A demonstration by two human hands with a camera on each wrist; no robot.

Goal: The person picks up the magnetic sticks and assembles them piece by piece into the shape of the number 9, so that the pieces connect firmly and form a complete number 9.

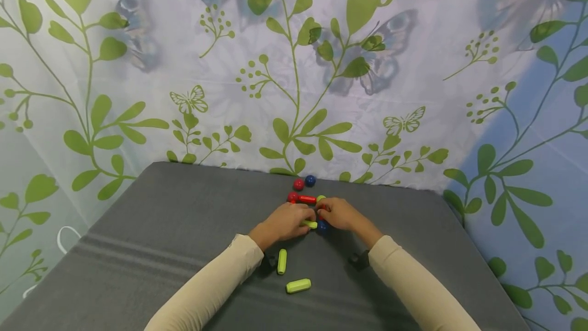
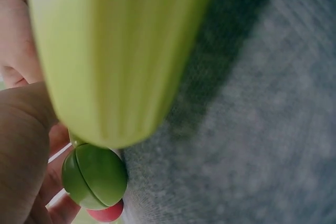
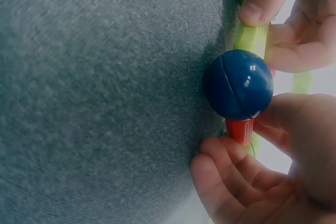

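Observation:
My left hand point(image 1: 290, 220) pinches a yellow-green rod point(image 3: 252, 39) between thumb and finger. One end of this rod meets a glossy blue ball point(image 3: 239, 85). From the ball's other side runs a red rod point(image 3: 240, 131), which my right hand point(image 1: 341, 213) grips with thumb and fingertips. A green ball point(image 2: 94, 177) sits by the left fingers in the left wrist view. Beyond the hands, a second red rod point(image 1: 307, 199) lies between a red ball point(image 1: 293, 196) and a light green ball point(image 1: 321, 198), partly hidden by the right hand.
Two loose yellow-green rods, one upright in view point(image 1: 282, 261) and one crosswise point(image 1: 298, 285), lie on the grey table point(image 1: 184, 208) nearer me. Another red ball point(image 1: 298, 184) and blue ball point(image 1: 310, 181) rest near the back edge, before a leaf-patterned curtain point(image 1: 220, 91).

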